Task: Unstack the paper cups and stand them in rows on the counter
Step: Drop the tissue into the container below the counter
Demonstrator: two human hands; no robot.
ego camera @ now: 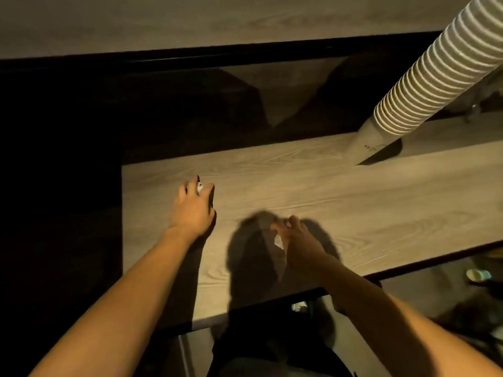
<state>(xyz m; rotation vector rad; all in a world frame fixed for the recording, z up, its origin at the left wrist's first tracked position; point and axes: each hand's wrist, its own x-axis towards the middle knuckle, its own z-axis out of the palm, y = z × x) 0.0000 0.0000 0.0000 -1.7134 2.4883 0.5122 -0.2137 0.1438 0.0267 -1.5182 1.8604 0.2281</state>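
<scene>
Fingers of both hands (left [193, 205], right [296, 240]) curled, contents unclear, well short of cup stack [424, 77]

The scene was viewed from a single head-worn wide-angle camera, aimed forward and steeply down at close range onto the wooden counter [313, 197], whose near edge and left end were taken in.

No text is readable; the bottom cup [364, 144] of the stack bears small dark marks too blurred to read.
</scene>
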